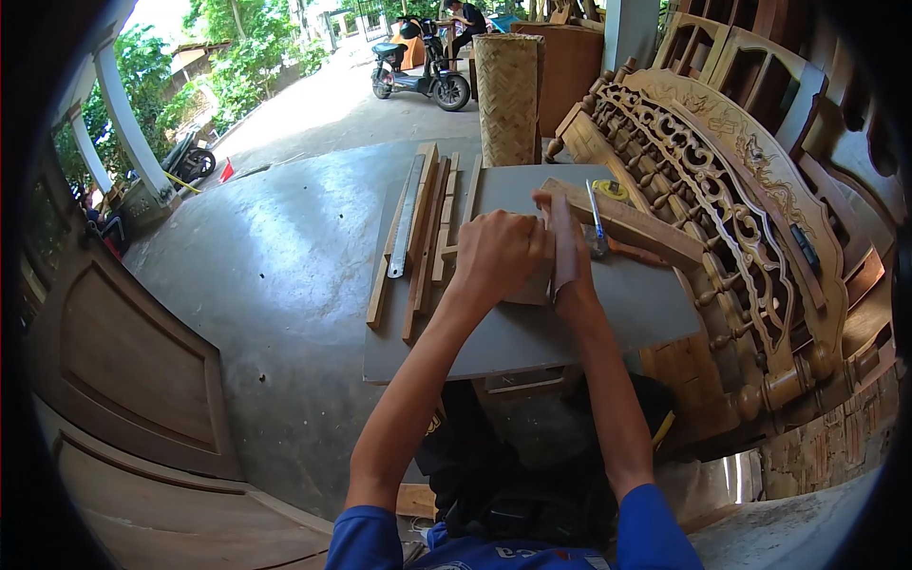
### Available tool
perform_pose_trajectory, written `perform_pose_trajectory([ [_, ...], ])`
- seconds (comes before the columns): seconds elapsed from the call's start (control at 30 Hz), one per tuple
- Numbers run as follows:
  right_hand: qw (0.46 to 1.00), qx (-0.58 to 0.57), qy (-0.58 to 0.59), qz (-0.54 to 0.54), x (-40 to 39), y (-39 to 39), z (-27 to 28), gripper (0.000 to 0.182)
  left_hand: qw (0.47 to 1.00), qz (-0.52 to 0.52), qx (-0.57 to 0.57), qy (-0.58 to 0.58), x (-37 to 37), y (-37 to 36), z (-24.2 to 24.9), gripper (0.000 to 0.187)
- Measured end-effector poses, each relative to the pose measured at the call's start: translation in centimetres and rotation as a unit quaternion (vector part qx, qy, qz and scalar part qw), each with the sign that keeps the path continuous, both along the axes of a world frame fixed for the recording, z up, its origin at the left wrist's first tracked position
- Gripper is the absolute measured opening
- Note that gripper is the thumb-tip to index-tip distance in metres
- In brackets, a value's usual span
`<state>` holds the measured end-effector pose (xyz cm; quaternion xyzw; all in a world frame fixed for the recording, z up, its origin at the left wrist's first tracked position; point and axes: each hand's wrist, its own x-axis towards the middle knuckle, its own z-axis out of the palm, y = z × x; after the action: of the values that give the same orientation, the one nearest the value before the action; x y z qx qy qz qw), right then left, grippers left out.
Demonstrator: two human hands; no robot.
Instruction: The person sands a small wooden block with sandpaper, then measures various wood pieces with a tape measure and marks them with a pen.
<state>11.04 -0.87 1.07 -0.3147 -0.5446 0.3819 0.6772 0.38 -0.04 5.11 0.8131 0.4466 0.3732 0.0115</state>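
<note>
My left hand (500, 249) is closed in a fist over a piece of wood (528, 288) above the grey board (494, 347). Right beside it, my right hand (578, 290) is turned on edge, holding a brownish sheet that looks like sandpaper (566, 249) along the wood. The fingertips of both hands are mostly hidden. To the left lie a metal ruler (407, 223) and several wooden strips (426, 275). Beyond the right hand are a thick wooden bar (646, 228), a yellow tape measure (613, 190), a thin blue-and-white tool (596, 211) and an orange-brown handle (636, 253).
Carved wooden furniture panels (722, 190) lean close on the right. A woven bamboo roll (509, 100) stands behind the board. Wooden door panels (133, 361) lie at the left. Farther off are a scooter (418, 66) and a seated person (467, 24).
</note>
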Motion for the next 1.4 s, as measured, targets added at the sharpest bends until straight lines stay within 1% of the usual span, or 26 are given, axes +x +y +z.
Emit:
perform_pose_trajectory([
  [0.1, 0.999, 0.031, 0.011, 0.029, -0.4, 0.0, 2.2, 0.054, 1.0, -0.005, 0.005, 0.006, -0.2, 0.0, -0.2, 0.031],
  [0.2, 0.993, -0.083, 0.039, 0.069, -0.5, -1.0, -0.4, 0.058, 1.0, 0.008, 0.012, 0.012, 0.1, -0.1, -0.1, 0.031],
  [0.27, 0.989, -0.143, -0.001, 0.05, -0.2, -2.0, -1.2, 0.057, 1.0, 0.017, 0.011, 0.01, 0.3, -0.3, 0.2, 0.031],
  [0.3, 0.984, -0.169, -0.024, 0.041, -0.2, -2.3, -0.7, 0.057, 1.0, 0.011, 0.003, 0.013, 0.3, -0.3, 0.3, 0.032],
  [0.4, 0.994, -0.092, -0.004, 0.065, 0.1, -1.5, 2.1, 0.058, 0.999, 0.008, -0.018, 0.03, -0.1, -0.5, 0.2, 0.034],
  [0.5, 0.999, 0.002, -0.037, 0.012, -0.4, -0.7, 0.4, 0.057, 0.999, 0.008, -0.011, 0.037, -0.3, -0.8, 0.3, 0.033],
  [0.57, 0.989, -0.139, 0.015, 0.052, -0.2, -1.1, -1.7, 0.057, 1.0, -0.009, 0.017, 0.019, -0.2, -0.5, 0.0, 0.033],
  [0.6, 0.975, -0.207, 0.042, 0.07, -0.1, -1.5, -1.9, 0.057, 1.0, -0.008, 0.011, 0.021, -0.2, -0.4, 0.1, 0.033],
  [0.7, 0.979, -0.203, -0.006, 0.013, -0.1, -0.6, -1.1, 0.057, 1.0, -0.005, 0.001, 0.027, -0.2, -0.3, -0.1, 0.033],
  [0.8, 0.998, -0.029, -0.014, 0.046, -0.2, 0.4, 0.7, 0.056, 0.999, -0.004, 0.017, 0.035, -0.3, 0.3, -0.1, 0.033],
  [0.87, 0.994, 0.056, -0.094, -0.006, -0.2, 0.2, -2.4, 0.054, 0.999, -0.005, 0.014, 0.031, -0.4, 0.3, 0.2, 0.033],
  [0.93, 0.995, 0.024, -0.096, -0.023, -0.4, -0.5, -3.0, 0.053, 0.999, -0.007, 0.024, 0.024, -0.4, 0.5, 0.0, 0.033],
  [0.97, 0.997, -0.051, -0.054, -0.01, -0.7, -0.7, -2.9, 0.053, 0.999, -0.008, 0.03, 0.02, -0.3, 0.6, 0.0, 0.033],
  [1.0, 0.992, -0.128, -0.013, 0.004, -0.8, -1.1, -2.6, 0.052, 0.999, -0.002, 0.003, 0.033, -0.2, 0.5, 0.1, 0.034],
  [1.07, 0.995, -0.063, -0.08, -0.008, 0.0, 0.0, -1.6, 0.051, 0.997, 0.013, -0.046, 0.06, -0.3, 0.4, 0.5, 0.036],
  [1.1, 0.993, -0.032, -0.114, -0.012, 0.2, 0.7, -0.9, 0.05, 0.997, 0.01, -0.048, 0.057, -0.3, 0.4, 0.5, 0.036],
  [1.2, 0.99, 0.014, -0.139, 0.032, 0.1, 1.6, 0.8, 0.063, 0.997, 0.01, -0.048, 0.064, -0.6, 0.6, 0.7, 0.036],
  [1.23, 0.994, -0.058, -0.09, 0.01, -0.2, 1.3, 0.0, 0.057, 0.996, 0.015, -0.048, 0.07, -0.6, 0.7, 0.7, 0.036],
  [1.3, 0.98, -0.196, 0.007, -0.033, -1.1, 0.0, -2.4, 0.046, 0.997, 0.011, -0.045, 0.069, -0.5, 0.6, 0.9, 0.036],
  [1.4, 0.985, -0.119, -0.111, -0.062, -1.0, -1.0, -3.1, 0.044, 0.997, 0.006, -0.048, 0.055, -0.5, 0.1, 0.7, 0.036],
])
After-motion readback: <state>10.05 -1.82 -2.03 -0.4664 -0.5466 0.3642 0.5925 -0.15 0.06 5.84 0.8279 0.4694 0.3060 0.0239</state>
